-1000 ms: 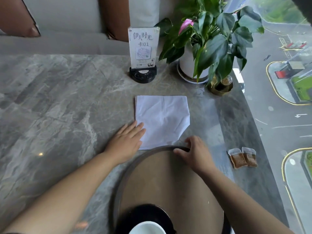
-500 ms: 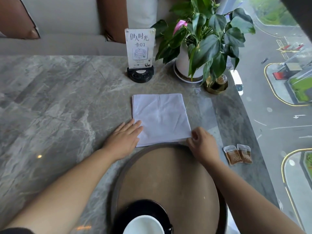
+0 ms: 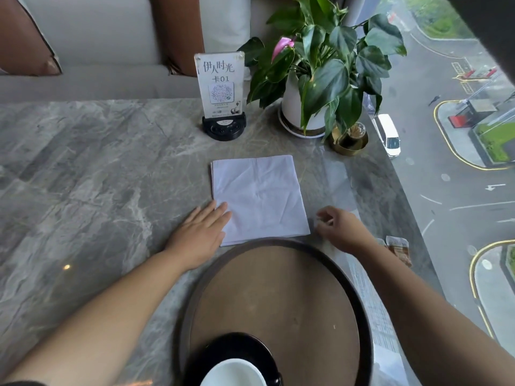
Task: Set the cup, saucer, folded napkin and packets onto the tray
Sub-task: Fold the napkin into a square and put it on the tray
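Head view: left hand (image 3: pixel 202 236) lies flat and open on the creased white folded napkin (image 3: pixel 257 196)'s near-left corner; right hand (image 3: pixel 338 228), fingers loosely curled and empty, hovers just beside its right corner. Napkin rests on the veined grey marble table (image 3: pixel 83 176), beyond the round brown tray (image 3: pixel 278 296) holding a black saucer (image 3: pixel 245 349) and white cup (image 3: pixel 232 374); brown packets (image 3: pixel 397 246) lie right.

Tray (image 3: pixel 362 316) centre lies bare; plant (image 3: pixel 328 59) and sign stand (image 3: pixel 221 87) crowd the napkin's (image 3: pixel 259 196) far side.

One napkin (image 3: pixel 257 197), one tray (image 3: pixel 365 324), one saucer (image 3: pixel 223 346), one cup (image 3: pixel 232 373), two packets (image 3: pixel 397 247), two hands (image 3: pixel 199 235).
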The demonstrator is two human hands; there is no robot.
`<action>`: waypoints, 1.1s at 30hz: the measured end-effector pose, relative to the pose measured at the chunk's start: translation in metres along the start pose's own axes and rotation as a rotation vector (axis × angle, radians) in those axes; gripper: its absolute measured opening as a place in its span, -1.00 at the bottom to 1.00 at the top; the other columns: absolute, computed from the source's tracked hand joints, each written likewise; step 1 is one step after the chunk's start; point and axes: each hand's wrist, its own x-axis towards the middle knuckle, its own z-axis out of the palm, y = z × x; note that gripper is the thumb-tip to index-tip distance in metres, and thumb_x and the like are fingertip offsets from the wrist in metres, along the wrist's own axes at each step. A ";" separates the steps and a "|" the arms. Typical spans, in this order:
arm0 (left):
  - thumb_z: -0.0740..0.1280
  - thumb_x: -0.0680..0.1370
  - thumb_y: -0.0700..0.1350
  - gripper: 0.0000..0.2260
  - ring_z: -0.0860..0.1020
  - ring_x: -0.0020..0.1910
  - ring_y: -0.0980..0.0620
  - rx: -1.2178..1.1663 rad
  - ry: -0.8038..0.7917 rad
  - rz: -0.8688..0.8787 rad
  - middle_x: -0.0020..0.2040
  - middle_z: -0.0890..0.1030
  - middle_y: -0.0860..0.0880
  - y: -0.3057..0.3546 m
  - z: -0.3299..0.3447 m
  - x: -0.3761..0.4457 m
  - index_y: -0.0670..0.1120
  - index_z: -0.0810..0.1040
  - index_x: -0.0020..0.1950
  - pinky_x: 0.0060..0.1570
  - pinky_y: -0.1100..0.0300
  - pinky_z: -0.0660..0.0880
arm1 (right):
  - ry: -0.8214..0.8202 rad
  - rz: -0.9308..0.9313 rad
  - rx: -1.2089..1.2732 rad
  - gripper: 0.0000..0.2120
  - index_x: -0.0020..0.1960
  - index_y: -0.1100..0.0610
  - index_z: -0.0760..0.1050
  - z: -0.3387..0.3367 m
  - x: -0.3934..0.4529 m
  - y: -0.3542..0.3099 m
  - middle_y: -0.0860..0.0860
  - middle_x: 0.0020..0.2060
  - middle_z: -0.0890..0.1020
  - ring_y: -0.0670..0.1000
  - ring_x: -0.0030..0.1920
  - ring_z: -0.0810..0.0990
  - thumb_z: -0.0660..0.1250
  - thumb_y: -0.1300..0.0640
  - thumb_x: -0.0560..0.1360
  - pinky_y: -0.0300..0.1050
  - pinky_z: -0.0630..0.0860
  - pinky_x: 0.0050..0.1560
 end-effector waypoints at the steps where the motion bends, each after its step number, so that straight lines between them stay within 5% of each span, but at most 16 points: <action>1: 0.04 0.63 0.02 -0.53 -0.08 0.53 0.01 0.004 0.001 -0.001 0.56 -0.04 0.05 0.000 0.000 0.000 -0.01 0.06 0.54 0.47 0.07 -0.15 | 0.025 0.007 0.015 -0.79 0.06 0.11 0.54 -0.002 0.010 -0.006 0.04 -0.07 0.66 0.06 -0.12 0.60 0.29 0.05 0.47 -0.07 0.52 -0.15; 7: 0.00 0.63 0.04 -0.53 -0.11 0.53 0.03 0.030 -0.011 -0.014 0.56 -0.05 0.06 0.002 0.001 0.000 0.00 0.05 0.54 0.45 0.10 -0.21 | 0.102 0.167 0.133 -0.55 0.29 0.16 0.39 -0.004 0.106 -0.064 0.14 0.17 0.57 0.17 0.09 0.56 0.25 -0.05 0.50 -0.07 0.47 -0.07; 12: -0.01 0.61 0.07 -0.53 -0.17 0.51 0.04 0.039 -0.015 -0.019 0.55 -0.03 0.12 0.008 0.003 -0.003 0.03 0.11 0.52 0.44 0.07 -0.18 | -0.012 0.178 0.006 -0.76 0.00 0.22 0.45 -0.003 0.152 -0.097 0.15 -0.05 0.56 0.18 0.01 0.57 0.32 0.08 0.44 -0.10 0.39 -0.16; 14: -0.05 0.60 0.08 -0.53 -0.20 0.49 0.03 0.046 -0.019 -0.008 0.54 0.01 0.13 0.008 0.002 -0.004 0.04 0.13 0.52 0.44 0.04 -0.17 | -0.081 0.200 0.027 -0.81 -0.07 0.24 0.49 -0.006 0.155 -0.098 0.13 -0.24 0.54 0.15 -0.19 0.60 0.32 0.12 0.42 -0.16 0.42 -0.29; 17: -0.06 0.58 0.08 -0.53 -0.14 0.50 0.01 0.098 -0.020 -0.007 0.54 0.12 0.10 0.003 -0.007 0.002 0.08 0.20 0.49 0.44 -0.04 -0.16 | -0.101 0.266 0.246 -0.86 -0.18 0.24 0.50 -0.017 0.154 -0.085 0.12 -0.47 0.47 0.06 -0.54 0.43 0.34 0.15 0.39 -0.29 0.29 -0.56; 24: 0.06 0.60 -0.02 -0.57 -0.17 0.53 -0.10 0.156 -0.028 -0.166 0.57 -0.01 0.02 0.015 -0.046 0.069 0.07 0.18 0.49 0.46 -0.19 -0.18 | 0.115 0.613 0.880 -0.96 -0.24 0.17 0.46 -0.049 0.111 -0.022 0.09 -0.47 0.36 0.03 -0.53 0.29 0.31 0.25 0.37 -0.19 0.28 -0.44; 28: 0.00 0.58 0.18 -0.49 -0.03 0.53 -0.06 -0.027 0.022 -0.134 0.56 0.08 -0.01 0.082 -0.054 0.084 0.00 0.18 0.48 0.46 -0.16 -0.07 | 0.215 0.768 1.248 -0.94 -0.22 0.12 0.49 -0.049 0.071 -0.005 0.02 -0.54 0.38 -0.01 -0.52 0.34 0.27 0.24 0.41 -0.14 0.44 -0.28; 31: -0.09 0.45 0.36 -0.27 0.00 0.52 -0.05 -0.102 -0.005 -0.012 0.56 0.10 0.00 0.145 -0.047 0.078 -0.03 0.07 0.52 0.45 -0.11 -0.11 | 0.220 0.820 1.486 -0.85 -0.26 0.10 0.46 -0.045 0.043 -0.001 -0.05 -0.63 0.33 -0.09 -0.66 0.27 0.22 0.26 0.45 -0.29 0.35 -0.54; 33: 0.06 0.45 0.36 -0.23 0.04 0.51 -0.08 -0.045 -0.036 0.021 0.55 0.10 -0.03 0.170 -0.041 0.074 -0.07 0.04 0.52 0.44 -0.12 -0.09 | 0.216 0.830 1.568 -0.82 -0.28 0.13 0.44 -0.041 0.026 0.000 -0.04 -0.65 0.40 -0.11 -0.69 0.32 0.20 0.26 0.48 -0.34 0.31 -0.64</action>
